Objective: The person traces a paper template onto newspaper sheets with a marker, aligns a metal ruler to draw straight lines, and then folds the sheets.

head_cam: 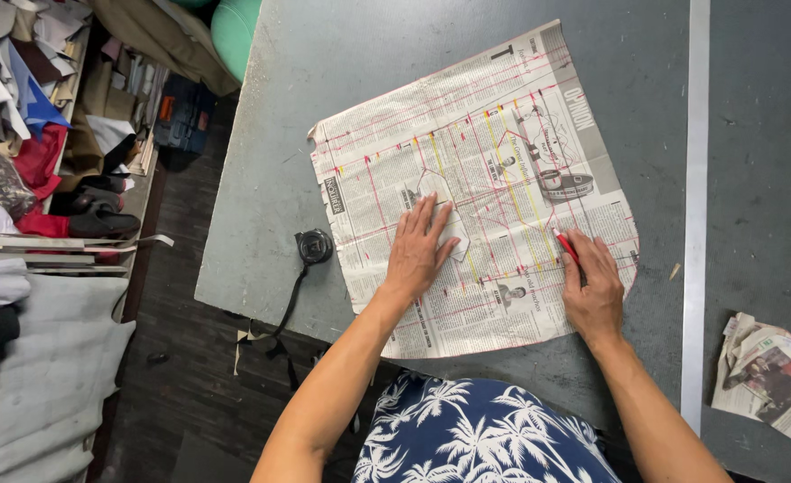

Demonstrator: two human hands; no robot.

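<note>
Head view shows the left hand (420, 250) lying flat, fingers spread wide and gripping nothing, pressing a sheet of newspaper (476, 179) marked with red and yellow lines onto the grey table (279, 134). Under those fingertips sits a small pale cut-out piece (449, 234), partly covered by them. The right hand (592, 291) is curled shut around a red pen (567, 246), whose tip pokes out beyond the index finger and touches the paper just ahead of the knuckles. As a judgement: the sheet is light and held only at one spot, so a drag of the pen away from the left fingers could wrinkle or swing the free far corner and bend the line. The cut-out could also creep under the palm. A black tape measure (313, 246) lies just left of the left fingers, near the table edge, where a nudge might drop it.
</note>
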